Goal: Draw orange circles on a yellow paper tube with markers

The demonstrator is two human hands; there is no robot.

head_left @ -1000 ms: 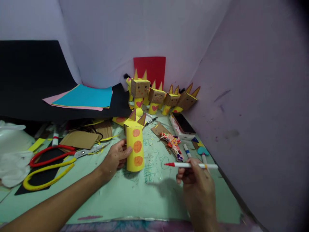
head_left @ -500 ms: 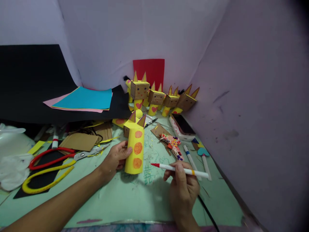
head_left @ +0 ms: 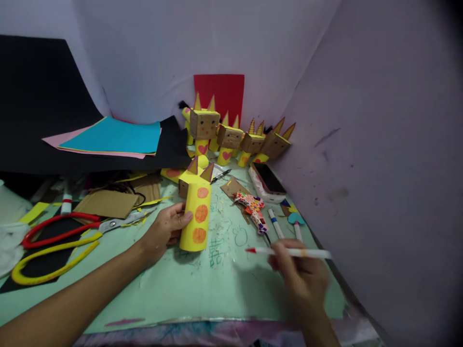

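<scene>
My left hand is closed round the side of a yellow paper tube with three orange spots down its front. Behind the tube's top is a small cardboard box head with two pointed paper ears. To the right, my right hand pinches a white felt-tip pen with a red tip that points left. The pen is apart from the tube and somewhat blurred. Beneath both hands lies a green tabletop with drawn marks.
Scissors and cardboard scraps lie at left, near coloured paper sheets. Several yellow box-headed paper animals stand at the back. On the right are a phone, a flower-patterned glue gun and a blue-banded marker.
My right hand has moved right with the pen, away from the tube. My left hand still grips the tube. The whole view has shifted slightly.
</scene>
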